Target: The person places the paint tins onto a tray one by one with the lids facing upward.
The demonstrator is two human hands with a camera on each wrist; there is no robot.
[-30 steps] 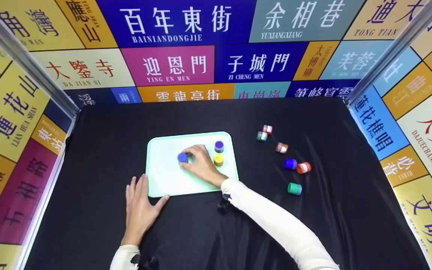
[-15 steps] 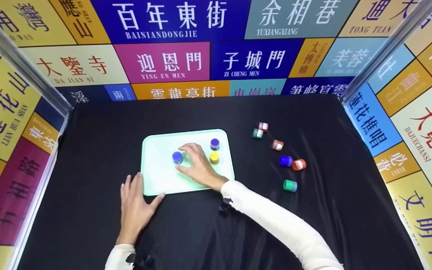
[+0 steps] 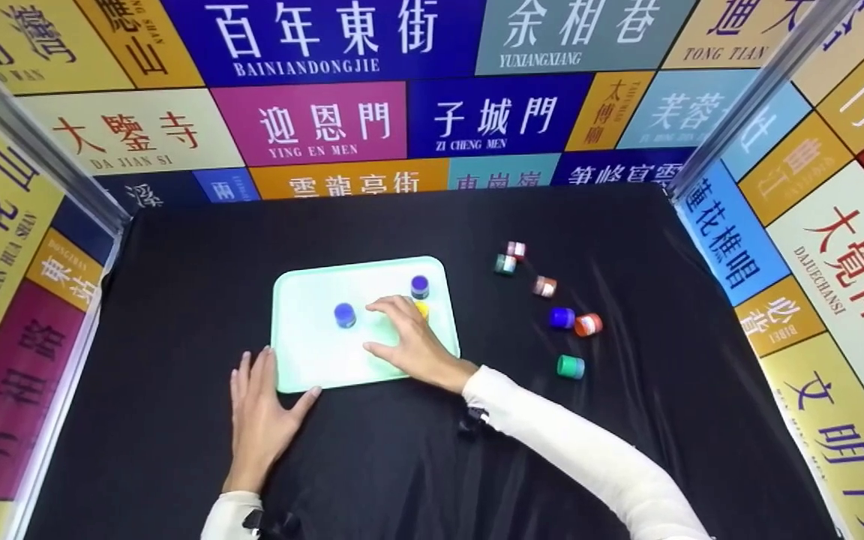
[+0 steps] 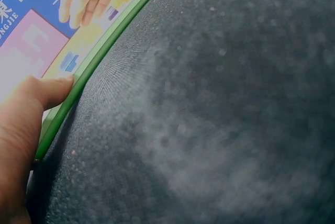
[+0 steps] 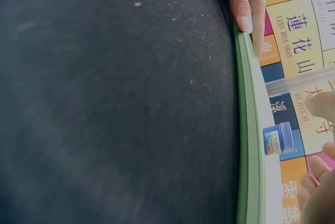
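Note:
A pale green tray (image 3: pixel 304 352) lies on black cloth. On it, left of my right hand, a small jar with a blue lid (image 3: pixel 344 316) stands upright; the right wrist view shows its label (image 5: pixel 272 143). My right hand (image 3: pixel 418 341) hovers over the tray with thumb and fingers spread, holding nothing. A yellow-lidded jar (image 3: pixel 422 309) is partly hidden behind that hand, and a purple-lidded jar (image 3: pixel 420 285) stands just beyond. At the tray's near left corner rests my left hand (image 3: pixel 259 412), fingers straight along the side and thumb (image 4: pixel 57 90) touching the front rim.
Right of the tray, several small jars lie on the cloth: a green one (image 3: pixel 571 367), a blue one (image 3: pixel 561 318) touching an orange-red one (image 3: pixel 588 324), a brownish one (image 3: pixel 544 286), and a dark green one (image 3: pixel 505 264) by a red one (image 3: pixel 516 250). Printed panels surround the table.
My right hand has let go of the blue-lidded jar and drawn back to the right, now covering part of the yellow-lidded one. The left hand stays at the tray corner.

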